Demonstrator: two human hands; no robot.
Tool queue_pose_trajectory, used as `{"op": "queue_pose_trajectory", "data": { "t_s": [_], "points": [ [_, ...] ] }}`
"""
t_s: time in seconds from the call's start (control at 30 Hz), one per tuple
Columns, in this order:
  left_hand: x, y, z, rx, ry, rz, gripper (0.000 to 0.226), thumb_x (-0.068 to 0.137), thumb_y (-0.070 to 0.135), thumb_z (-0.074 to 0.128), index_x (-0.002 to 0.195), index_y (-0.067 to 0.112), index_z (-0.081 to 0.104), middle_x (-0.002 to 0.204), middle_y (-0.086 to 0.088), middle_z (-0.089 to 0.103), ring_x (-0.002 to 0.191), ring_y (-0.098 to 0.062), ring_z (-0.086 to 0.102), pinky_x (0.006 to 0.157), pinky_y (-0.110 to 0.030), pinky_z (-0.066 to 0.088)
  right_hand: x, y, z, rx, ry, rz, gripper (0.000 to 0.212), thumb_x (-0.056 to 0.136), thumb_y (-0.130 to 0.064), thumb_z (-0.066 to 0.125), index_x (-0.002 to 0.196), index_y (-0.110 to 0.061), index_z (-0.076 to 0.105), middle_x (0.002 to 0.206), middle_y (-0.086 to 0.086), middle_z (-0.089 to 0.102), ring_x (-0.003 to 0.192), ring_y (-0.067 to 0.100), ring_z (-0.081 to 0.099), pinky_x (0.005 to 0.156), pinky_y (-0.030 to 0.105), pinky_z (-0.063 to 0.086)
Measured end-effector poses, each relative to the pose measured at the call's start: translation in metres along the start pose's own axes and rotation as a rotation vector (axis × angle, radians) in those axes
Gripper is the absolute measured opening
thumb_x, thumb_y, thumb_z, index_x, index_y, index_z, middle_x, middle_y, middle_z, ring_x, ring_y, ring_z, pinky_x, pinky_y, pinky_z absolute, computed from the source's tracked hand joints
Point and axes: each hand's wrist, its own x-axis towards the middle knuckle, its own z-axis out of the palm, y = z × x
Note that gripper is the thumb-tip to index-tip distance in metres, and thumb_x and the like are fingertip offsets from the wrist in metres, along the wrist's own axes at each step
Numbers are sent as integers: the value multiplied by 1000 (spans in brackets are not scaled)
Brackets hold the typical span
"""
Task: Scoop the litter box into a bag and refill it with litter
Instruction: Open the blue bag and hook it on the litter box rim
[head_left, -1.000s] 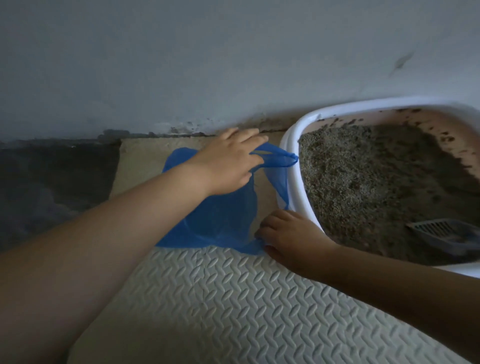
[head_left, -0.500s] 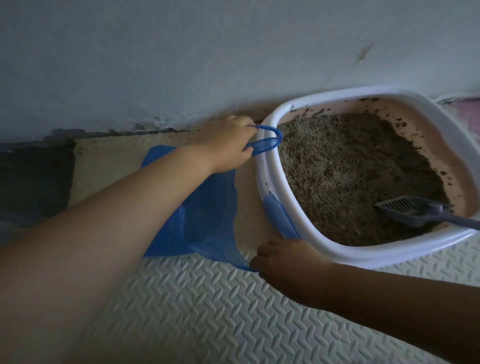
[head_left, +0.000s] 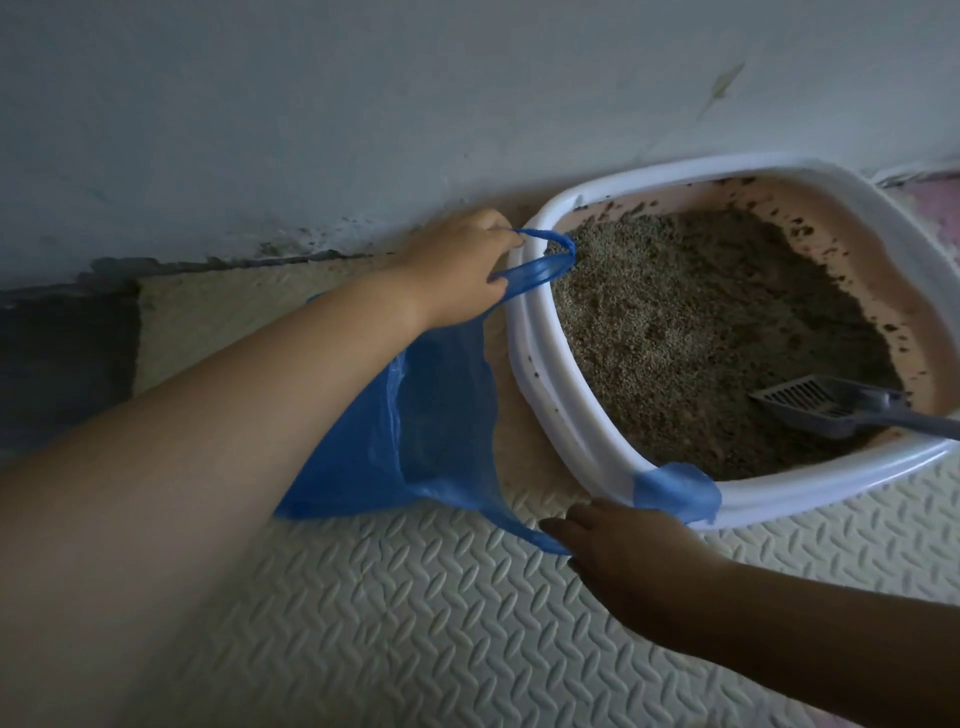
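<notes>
A white litter box (head_left: 550, 415) with a pink inner wall sits against the wall, filled with grey-brown litter (head_left: 691, 322). A grey slotted scoop (head_left: 831, 408) lies in the litter at the right. A blue plastic bag (head_left: 415, 431) hangs open on the floor just left of the box. My left hand (head_left: 457, 270) grips the bag's far handle, whose loop lies over the box's far rim. My right hand (head_left: 618, 551) holds the bag's near edge by the front rim, and the near handle drapes over that rim.
The box and bag rest on a cream textured foam mat (head_left: 415, 623). A pale wall (head_left: 363, 104) with a stained base runs right behind them. Dark floor (head_left: 62, 353) lies left of the mat. A pink surface (head_left: 930, 202) shows at far right.
Both hands have spread the bag's mouth along the box's left side. The far handle loop now reaches over the rim, and the near handle lies draped over the front rim.
</notes>
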Motion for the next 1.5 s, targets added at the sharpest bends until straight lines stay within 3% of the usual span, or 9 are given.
{"op": "queue_pose_trajectory", "data": {
  "t_s": [0.3,0.47,0.73,0.83,1.07,1.2,1.27,1.37,1.5],
  "points": [
    [-9,16,6,169,22,56,48,90,19,52,138,17,47,152,-6,31,142,-26,24,114,-42,20,-8,21,-16,56,342,-154,65,62,-22,80,123,-18,57,120,-4,61,103,15,63,78,30,58],
    [-31,54,33,80,113,139,51,95,25,48,142,8,40,152,-11,32,143,-29,21,116,-38,12,-30,64,-33,-18,531,-33,47,89,-38,44,129,-15,55,134,3,54,125,18,47,107,27,31],
    [-37,96,85,43,-25,0,72,94,53,18,152,14,0,159,-2,-12,145,-15,-17,114,-30,-12,-83,100,1,-33,433,202,58,88,-45,41,135,-13,51,138,5,52,129,21,47,108,34,28],
    [-33,102,98,88,4,-17,73,92,54,13,152,11,8,160,-5,-2,146,-19,-10,116,-33,-11,-90,101,15,-69,390,187,64,83,-45,50,137,-12,47,140,5,50,132,22,43,111,38,28],
    [-34,102,102,58,83,-3,64,92,38,24,145,4,33,153,-13,29,145,-27,16,119,-42,7,-87,114,9,-44,445,136,57,93,-48,38,136,-13,50,139,3,52,132,20,43,110,39,37],
    [-35,103,101,48,106,-39,68,91,40,26,147,2,28,154,-14,26,145,-27,14,119,-40,5,-94,153,-26,-112,610,335,50,92,-41,40,132,-13,52,136,8,53,129,26,46,109,45,34],
    [-32,102,98,46,93,-92,70,93,42,34,150,4,17,158,-12,13,147,-25,3,117,-35,-2,-101,175,-47,-180,503,517,56,89,-47,40,131,-12,52,135,10,51,128,29,45,106,47,39],
    [-20,98,93,20,80,-174,79,94,41,46,151,6,4,160,-10,-1,147,-23,-7,115,-33,-5,-110,194,-58,-349,141,757,58,89,-59,34,127,-17,48,127,2,50,118,21,49,91,35,47],
    [-5,100,88,-73,63,-303,81,94,38,48,151,4,2,160,-11,-5,146,-24,-9,117,-35,-2,-114,200,-56,-339,79,789,46,93,-55,42,123,-20,47,116,-3,51,106,15,52,73,30,51]
  ]
}}
